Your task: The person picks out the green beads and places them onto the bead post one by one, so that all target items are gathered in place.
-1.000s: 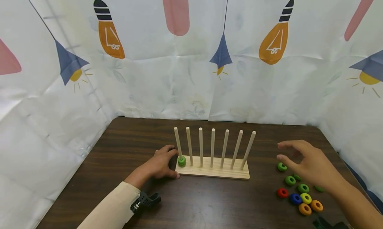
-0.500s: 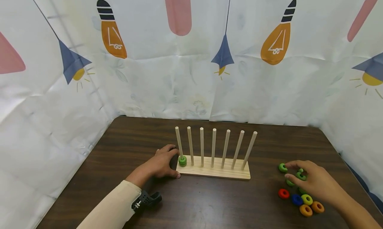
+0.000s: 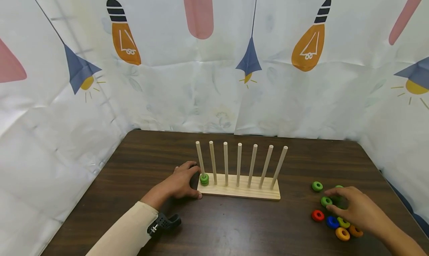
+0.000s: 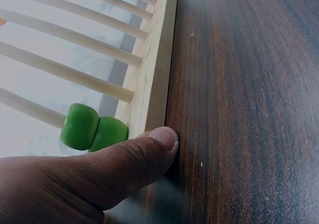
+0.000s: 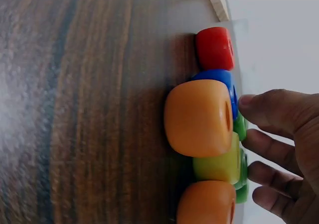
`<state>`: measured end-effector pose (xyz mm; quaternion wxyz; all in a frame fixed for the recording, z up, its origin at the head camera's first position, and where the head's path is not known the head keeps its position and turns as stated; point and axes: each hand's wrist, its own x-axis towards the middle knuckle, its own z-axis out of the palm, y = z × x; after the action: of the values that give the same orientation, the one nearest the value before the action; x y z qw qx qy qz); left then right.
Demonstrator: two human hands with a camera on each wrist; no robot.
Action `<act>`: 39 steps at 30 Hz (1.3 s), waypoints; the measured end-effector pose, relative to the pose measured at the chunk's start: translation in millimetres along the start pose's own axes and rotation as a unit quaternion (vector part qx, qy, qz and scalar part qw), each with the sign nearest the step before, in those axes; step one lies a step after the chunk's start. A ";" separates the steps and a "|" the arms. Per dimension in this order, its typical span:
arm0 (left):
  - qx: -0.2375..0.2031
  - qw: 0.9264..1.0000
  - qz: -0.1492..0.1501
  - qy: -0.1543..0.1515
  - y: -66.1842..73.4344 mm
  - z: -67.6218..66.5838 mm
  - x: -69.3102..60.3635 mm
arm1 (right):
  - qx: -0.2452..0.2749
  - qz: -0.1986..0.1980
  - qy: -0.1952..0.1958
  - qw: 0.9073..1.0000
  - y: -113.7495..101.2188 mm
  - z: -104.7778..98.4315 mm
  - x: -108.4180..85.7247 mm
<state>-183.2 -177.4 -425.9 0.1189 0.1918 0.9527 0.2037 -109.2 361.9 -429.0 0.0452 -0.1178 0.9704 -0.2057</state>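
Note:
A wooden base (image 3: 234, 189) with a row of upright pegs stands mid-table, two green rings (image 3: 204, 179) stacked on its leftmost peg. My left hand (image 3: 182, 181) grips the base's left end; in the left wrist view the thumb (image 4: 134, 159) lies against the front edge, beside the green rings (image 4: 94, 130). On the right, my right hand (image 3: 360, 208) hovers low at a group of loose green rings, thumb and fingers apart and slightly bent. Its thumb tip is near one green ring (image 3: 326, 201). The palm side partly hides others; no ring is visibly held.
Left of the loose group lies a red ring (image 3: 317, 215), with a blue ring (image 3: 332, 222), a yellow ring (image 3: 343, 222) and two orange ones (image 3: 342, 234) nearer the front. Another green ring (image 3: 317, 186) lies farther back. A printed cloth (image 3: 214, 92) hangs behind the table.
My right hand has come down toward the front right, in among the green rings, its thumb and fingers still apart. My left hand keeps its grip on the base, which has not visibly moved.

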 end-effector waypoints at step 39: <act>-0.013 1.000 -0.003 0.008 -2.7 2.8 0.3 | 0.019 -0.001 0.062 0.998 -13.4 -12.5 4.6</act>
<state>-183.4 -178.6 -429.6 0.1147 0.1861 0.9513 0.2175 -112.6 353.7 -412.3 -0.0135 -0.1053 0.9671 -0.2312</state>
